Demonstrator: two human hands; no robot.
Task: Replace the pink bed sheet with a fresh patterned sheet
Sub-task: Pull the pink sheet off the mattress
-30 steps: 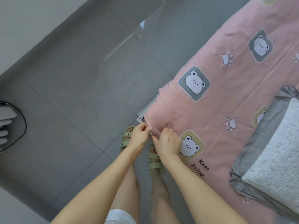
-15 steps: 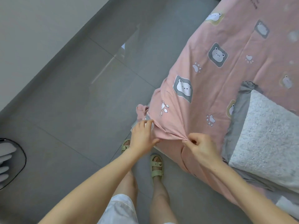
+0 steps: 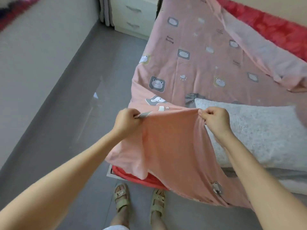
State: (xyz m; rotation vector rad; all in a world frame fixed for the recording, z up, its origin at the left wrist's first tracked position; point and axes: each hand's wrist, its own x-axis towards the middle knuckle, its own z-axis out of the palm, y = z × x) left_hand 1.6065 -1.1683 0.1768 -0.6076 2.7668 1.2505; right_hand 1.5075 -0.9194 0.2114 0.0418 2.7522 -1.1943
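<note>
The pink bed sheet (image 3: 196, 67) with bear prints covers the bed ahead of me. Its near corner is lifted off the mattress, plain underside (image 3: 172, 146) facing me. My left hand (image 3: 127, 121) pinches the raised edge at the corner. My right hand (image 3: 215, 119) pinches the same edge further right, and the cloth stretches taut between them. Under the lifted corner a red cover (image 3: 132, 177) on the mattress shows. The sheet's far right side is folded back, pale underside (image 3: 259, 47) up. No fresh patterned sheet is in view.
A grey fluffy pillow (image 3: 259, 131) lies on the bed just right of my right hand. A white bedside drawer unit (image 3: 132, 14) stands at the far end. Grey floor tiles (image 3: 79, 103) run along the left. A red blanket (image 3: 272, 29) lies at the far right. My sandalled feet (image 3: 139, 200) stand by the bed corner.
Both hands have lifted the sheet's corner up off the mattress and spread apart, uncovering the red cover. My view has tilted up from the floor toward the bed's far end.
</note>
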